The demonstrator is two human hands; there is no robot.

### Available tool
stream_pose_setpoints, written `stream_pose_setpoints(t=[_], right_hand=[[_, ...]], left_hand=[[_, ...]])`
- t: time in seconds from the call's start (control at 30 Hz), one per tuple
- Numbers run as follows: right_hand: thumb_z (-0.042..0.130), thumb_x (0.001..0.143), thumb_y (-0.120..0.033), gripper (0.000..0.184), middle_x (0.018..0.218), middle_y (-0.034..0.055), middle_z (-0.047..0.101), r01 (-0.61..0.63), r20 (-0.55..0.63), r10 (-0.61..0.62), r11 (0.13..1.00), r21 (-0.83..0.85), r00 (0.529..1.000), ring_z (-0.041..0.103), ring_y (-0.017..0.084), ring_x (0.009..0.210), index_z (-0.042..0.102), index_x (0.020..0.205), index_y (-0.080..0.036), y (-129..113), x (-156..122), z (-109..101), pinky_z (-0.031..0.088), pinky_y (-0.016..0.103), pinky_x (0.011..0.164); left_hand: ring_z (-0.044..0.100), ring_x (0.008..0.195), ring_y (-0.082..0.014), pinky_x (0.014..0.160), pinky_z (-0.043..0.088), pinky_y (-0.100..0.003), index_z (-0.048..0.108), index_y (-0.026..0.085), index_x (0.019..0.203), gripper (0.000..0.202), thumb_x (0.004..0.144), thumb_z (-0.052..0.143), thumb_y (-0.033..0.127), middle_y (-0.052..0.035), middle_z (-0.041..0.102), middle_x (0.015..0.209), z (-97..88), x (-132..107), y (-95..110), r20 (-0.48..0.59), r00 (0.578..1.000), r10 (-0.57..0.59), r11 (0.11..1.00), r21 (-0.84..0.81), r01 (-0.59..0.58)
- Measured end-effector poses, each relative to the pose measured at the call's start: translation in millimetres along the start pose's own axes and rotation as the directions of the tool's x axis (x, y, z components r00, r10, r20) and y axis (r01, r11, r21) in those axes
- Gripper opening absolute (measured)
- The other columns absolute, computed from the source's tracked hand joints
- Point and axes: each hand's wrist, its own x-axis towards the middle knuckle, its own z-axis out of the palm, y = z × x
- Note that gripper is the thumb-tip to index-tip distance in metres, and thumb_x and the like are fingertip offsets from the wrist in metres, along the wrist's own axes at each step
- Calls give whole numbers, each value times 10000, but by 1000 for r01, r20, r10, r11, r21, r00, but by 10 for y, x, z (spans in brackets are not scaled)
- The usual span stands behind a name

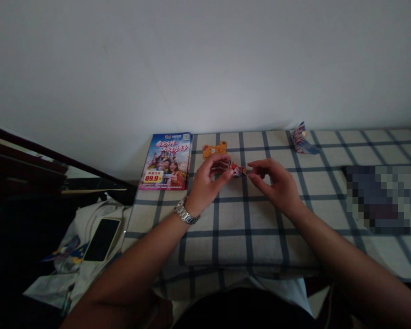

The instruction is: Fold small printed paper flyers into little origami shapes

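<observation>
Both of my hands meet over the checked tablecloth [239, 219]. My left hand [207, 183], with a metal watch [186, 213] on the wrist, pinches a small folded piece of red, white and blue paper [238, 170]. My right hand [274, 182] pinches the same paper from its right end with thumb and forefinger. The paper is held just above the cloth.
A colourful flyer [166, 161] lies at the table's back left corner, with an orange bear-shaped card [214, 149] beside it. Another folded paper piece [301, 139] sits by the wall. A blurred patch [380, 198] lies at the right. A phone [102, 239] rests left of the table.
</observation>
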Motion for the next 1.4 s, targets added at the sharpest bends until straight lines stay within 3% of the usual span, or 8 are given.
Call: stream_pose_setpoints(t=[0.13,0.27,0.63,0.97,1.07,1.2,1.27,1.4], right_hand=[[708,978,-392,299,964,33,736,-73,54,67,991,110,996,700,189,847,669,1247,-269,-27,-33,0,593,339,782],[721,963,-438,292,981,49,767,-75,97,64,991,109,993,724,207,846,690,1190,-256,-39,-41,13,612,351,764],[714,973,-382,204,990,40,798,-48,148,37,996,77,988,757,202,860,718,1130,-253,-39,-31,26,611,314,732],[687,974,-320,125,939,31,789,20,119,-15,999,-37,993,746,207,808,723,1074,-255,-13,-16,-6,611,335,734],[666,971,-280,126,942,31,785,59,111,-50,995,-81,993,744,210,811,724,1082,-261,-17,-3,-32,609,342,736],[660,961,-257,142,943,36,785,106,109,-92,986,-131,990,740,214,814,729,1085,-264,-14,9,-69,607,343,724],[656,963,-253,152,966,41,784,130,117,-113,979,-154,987,739,217,829,728,1096,-264,-1,12,-84,607,346,733],[635,977,-229,158,983,55,774,200,152,-175,965,-168,973,737,223,866,725,1105,-256,26,20,-108,604,363,778]], left_hand=[[667,1109,-198,980,586,-377,646,238,1235,299,954,744,275,-68,674,1209,7,-15,35,16,985,172,955,242,-170],[662,1107,-208,994,566,-405,639,245,1235,311,942,738,209,-63,681,1189,23,-32,69,103,967,234,903,345,-255],[634,1154,-242,1019,531,-442,608,259,1257,383,916,743,150,-57,685,1194,34,-30,56,201,941,272,839,429,-334],[619,1191,-249,1053,525,-463,610,259,1285,396,920,725,158,-74,656,1224,50,-35,81,219,940,262,855,399,-331],[613,1190,-248,1056,526,-457,621,256,1289,332,965,686,241,-81,649,1230,17,-31,89,181,948,262,872,377,-314],[614,1111,-230,978,560,-416,639,253,1268,277,1012,640,359,-86,636,1232,-53,1,42,30,978,206,906,372,-202],[620,1056,-216,974,564,-417,641,256,1259,291,1012,645,410,-85,628,1230,-84,22,-14,-57,985,163,928,348,-134],[651,1147,-219,1026,567,-425,606,242,1263,343,1000,667,453,-102,636,1304,-117,52,-124,-138,990,28,979,206,1]])
